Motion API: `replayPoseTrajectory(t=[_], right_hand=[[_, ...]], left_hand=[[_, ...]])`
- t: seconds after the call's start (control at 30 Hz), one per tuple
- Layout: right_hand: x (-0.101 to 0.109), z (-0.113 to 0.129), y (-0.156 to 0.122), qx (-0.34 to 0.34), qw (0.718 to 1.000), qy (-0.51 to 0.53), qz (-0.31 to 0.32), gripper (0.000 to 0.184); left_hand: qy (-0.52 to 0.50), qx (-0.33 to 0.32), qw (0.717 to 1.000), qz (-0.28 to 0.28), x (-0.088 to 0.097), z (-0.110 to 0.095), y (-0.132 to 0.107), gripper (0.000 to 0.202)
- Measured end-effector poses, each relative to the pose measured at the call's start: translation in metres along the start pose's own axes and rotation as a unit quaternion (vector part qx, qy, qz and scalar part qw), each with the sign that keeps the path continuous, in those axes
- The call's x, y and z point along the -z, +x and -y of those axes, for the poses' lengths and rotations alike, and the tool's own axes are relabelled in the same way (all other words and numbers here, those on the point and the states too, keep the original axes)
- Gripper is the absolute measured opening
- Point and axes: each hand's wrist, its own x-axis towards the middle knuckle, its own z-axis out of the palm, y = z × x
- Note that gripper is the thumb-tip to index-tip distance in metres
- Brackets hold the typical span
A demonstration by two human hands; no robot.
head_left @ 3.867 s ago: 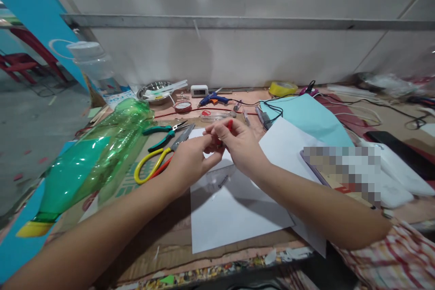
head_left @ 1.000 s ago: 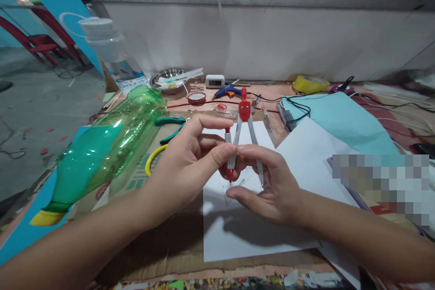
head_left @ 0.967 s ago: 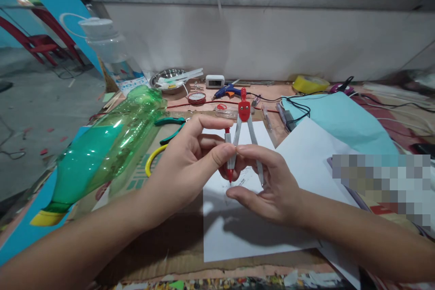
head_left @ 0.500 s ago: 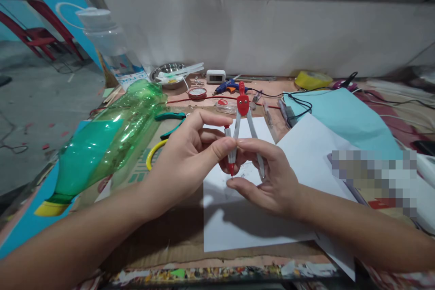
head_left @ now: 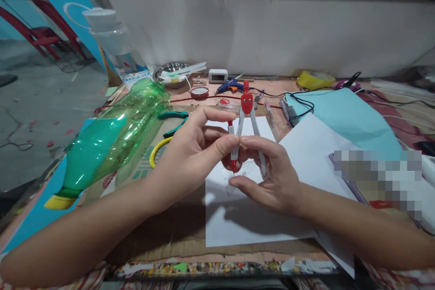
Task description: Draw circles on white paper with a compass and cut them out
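Note:
A drawing compass (head_left: pixel 247 108) with a red head and two silver legs stands upright above a white sheet of paper (head_left: pixel 238 217). My left hand (head_left: pixel 190 158) pinches the leg that carries the red pencil, thumb and fingers closed on it. My right hand (head_left: pixel 272 176) grips the other leg from below, fingers curled round it. The legs are spread apart, tips pointing down at the paper. A clear plastic ruler under the hands is mostly hidden.
A green plastic bottle (head_left: pixel 108 140) lies on its side at the left. Yellow-handled scissors (head_left: pixel 158 154), green pliers (head_left: pixel 173 118), a blue glue gun (head_left: pixel 228 86), a metal bowl (head_left: pixel 170 72), yellow tape (head_left: pixel 314 79), teal paper (head_left: pixel 343 118) and cables crowd the back.
The hands have lifted the compass upright off the paper and spread its legs. Over the last second it has hardly moved; only the view has shifted slightly.

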Motion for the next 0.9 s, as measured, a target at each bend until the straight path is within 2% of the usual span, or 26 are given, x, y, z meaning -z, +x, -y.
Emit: replayPoseTrajectory(t=[0.9], right_hand=[[0.0001, 0.0046, 0.0006, 0.032, 0.999, -0.024, -0.007, 0.069]], left_hand=[[0.011, -0.013, 1.0, 0.008, -0.0017, -0.0046, -0.0058, 0.018]])
